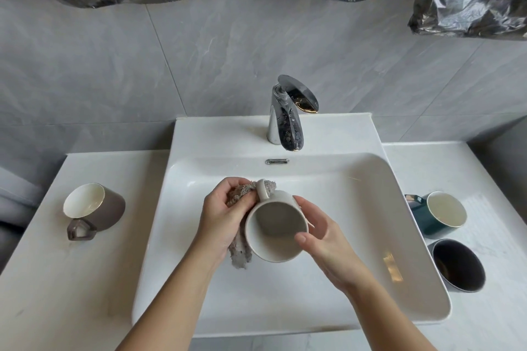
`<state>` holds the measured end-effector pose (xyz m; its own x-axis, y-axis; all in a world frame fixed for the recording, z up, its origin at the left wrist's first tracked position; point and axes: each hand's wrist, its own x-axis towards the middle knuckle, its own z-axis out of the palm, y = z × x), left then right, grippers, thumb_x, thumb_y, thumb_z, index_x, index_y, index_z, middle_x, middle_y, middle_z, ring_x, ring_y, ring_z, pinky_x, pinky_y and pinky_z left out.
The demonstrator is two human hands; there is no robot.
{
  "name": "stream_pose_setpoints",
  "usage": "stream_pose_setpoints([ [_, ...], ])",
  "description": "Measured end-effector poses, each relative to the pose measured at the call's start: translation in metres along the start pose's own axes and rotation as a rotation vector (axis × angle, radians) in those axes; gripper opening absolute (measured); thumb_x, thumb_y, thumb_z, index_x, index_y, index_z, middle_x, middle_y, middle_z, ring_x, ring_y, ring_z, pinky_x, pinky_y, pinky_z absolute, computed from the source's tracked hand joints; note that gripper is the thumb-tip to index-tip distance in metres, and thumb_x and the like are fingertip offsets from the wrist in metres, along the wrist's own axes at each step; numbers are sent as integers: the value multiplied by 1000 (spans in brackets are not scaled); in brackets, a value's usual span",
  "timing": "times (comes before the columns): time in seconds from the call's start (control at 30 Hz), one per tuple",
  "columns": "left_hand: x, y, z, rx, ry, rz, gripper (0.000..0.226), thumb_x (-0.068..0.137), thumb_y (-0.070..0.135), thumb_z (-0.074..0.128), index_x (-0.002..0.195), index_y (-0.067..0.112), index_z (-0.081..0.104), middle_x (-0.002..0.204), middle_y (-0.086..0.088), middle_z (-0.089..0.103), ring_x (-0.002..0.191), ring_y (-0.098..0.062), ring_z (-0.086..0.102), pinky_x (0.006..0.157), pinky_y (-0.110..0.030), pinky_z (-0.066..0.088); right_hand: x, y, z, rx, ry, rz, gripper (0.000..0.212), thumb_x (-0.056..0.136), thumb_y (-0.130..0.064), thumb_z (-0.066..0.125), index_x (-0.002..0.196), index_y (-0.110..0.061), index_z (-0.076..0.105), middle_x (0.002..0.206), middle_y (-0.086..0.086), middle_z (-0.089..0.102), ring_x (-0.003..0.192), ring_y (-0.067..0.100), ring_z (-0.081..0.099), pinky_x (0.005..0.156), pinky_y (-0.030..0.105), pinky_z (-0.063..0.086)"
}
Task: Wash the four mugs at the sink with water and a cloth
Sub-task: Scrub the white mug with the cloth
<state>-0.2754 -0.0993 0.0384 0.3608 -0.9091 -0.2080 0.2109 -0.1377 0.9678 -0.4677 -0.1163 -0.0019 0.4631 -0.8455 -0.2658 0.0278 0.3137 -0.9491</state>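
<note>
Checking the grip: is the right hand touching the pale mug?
Touching. The head view shows the right hand with thumb on the pale mug's rim.

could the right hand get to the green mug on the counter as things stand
Probably not at once: the right hand is holding the white mug. Otherwise the path to the green mug looks free.

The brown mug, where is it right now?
In the head view, the brown mug stands on the counter left of the sink, apart from both hands.

Cloth point(239, 248) mostly behind left hand point(225, 212), mug point(275, 232); wetness perhaps untellable.
</note>
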Motion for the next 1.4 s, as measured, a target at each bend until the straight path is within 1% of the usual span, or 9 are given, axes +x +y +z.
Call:
stream_pose_setpoints([
  [0.27, -18, -20, 15, -131, 186, -16, 20, 91, 7, 61, 97, 24, 70, 104, -7, 72, 100, -27, 65, 89, -43, 51, -6, -2, 2, 112, -17, 6, 107, 54, -59, 91, 142, -15, 50, 141, 12, 57, 131, 31, 53, 96, 37, 48],
  [0.5, 7, 9, -2, -40, -276, -164, 20, 82, -3, 60, 93, 11, 70, 85, -3, 74, 80, -18, 68, 65, -19, 51, -13, -8, -1, 50, -170, 1, 91, 60, -59, 87, 138, -22, 58, 141, 12, 57, 127, 26, 55, 98, 32, 46],
  [0.7, 22, 23, -15, 10, -572, -156, 25, 65, 10, 59, 83, 14, 75, 94, -17, 68, 86, -28, 61, 77, -30, 48, -14, -5, -2, 48, -185, 78, 99, 55, -58, 90, 136, -13, 55, 130, 5, 66, 120, 20, 60, 95, 30, 47],
  [0.8, 20, 37, -13, 161, -690, -73, 25, 62, 15, 54, 79, 10, 72, 88, -35, 56, 80, -36, 50, 67, -35, 45, -14, 0, -5, 30, -170, 95, 108, 50, -60, 91, 138, -12, 50, 131, 3, 66, 122, 21, 60, 97, 32, 48],
  [0.87, 16, 44, -10, 214, -699, 15, 22, 63, 8, 48, 72, 8, 69, 83, -29, 56, 69, -29, 51, 52, -20, 45, -15, 1, -4, 27, -175, 94, 109, 52, -59, 91, 140, -12, 48, 134, 4, 64, 125, 22, 58, 99, 33, 48],
  [0.97, 8, 44, -7, 247, -747, 231, 17, 60, 16, 48, 64, 12, 64, 74, -5, 62, 74, -21, 56, 68, -25, 44, -14, 3, -2, 16, -157, 106, 107, 54, -59, 90, 141, -12, 49, 136, 9, 62, 128, 25, 57, 103, 37, 47],
  [1.1, 0, 38, -7, 232, -577, 397, 20, 63, 14, 45, 66, 10, 64, 75, -2, 61, 77, -23, 57, 72, -28, 44, -11, 1, -5, 10, -112, 97, 102, 56, -59, 89, 140, -13, 52, 137, 11, 61, 128, 33, 55, 102, 43, 46],
  [1.2, 0, 24, -8, 432, -411, 579, 21, 75, 12, 50, 86, 12, 68, 94, 1, 62, 93, -19, 61, 84, -24, 45, -9, 2, -6, 43, -74, 117, 110, 50, -64, 89, 141, -14, 52, 137, 13, 60, 124, 30, 58, 90, 36, 51],
  [1.4, -2, 7, -18, 494, -372, 624, 18, 85, 19, 62, 101, 19, 68, 111, 4, 59, 109, -13, 59, 94, -19, 42, -10, 6, -2, 24, -23, 126, 112, 44, -67, 89, 139, -19, 53, 132, 8, 64, 124, 33, 58, 90, 36, 51],
])
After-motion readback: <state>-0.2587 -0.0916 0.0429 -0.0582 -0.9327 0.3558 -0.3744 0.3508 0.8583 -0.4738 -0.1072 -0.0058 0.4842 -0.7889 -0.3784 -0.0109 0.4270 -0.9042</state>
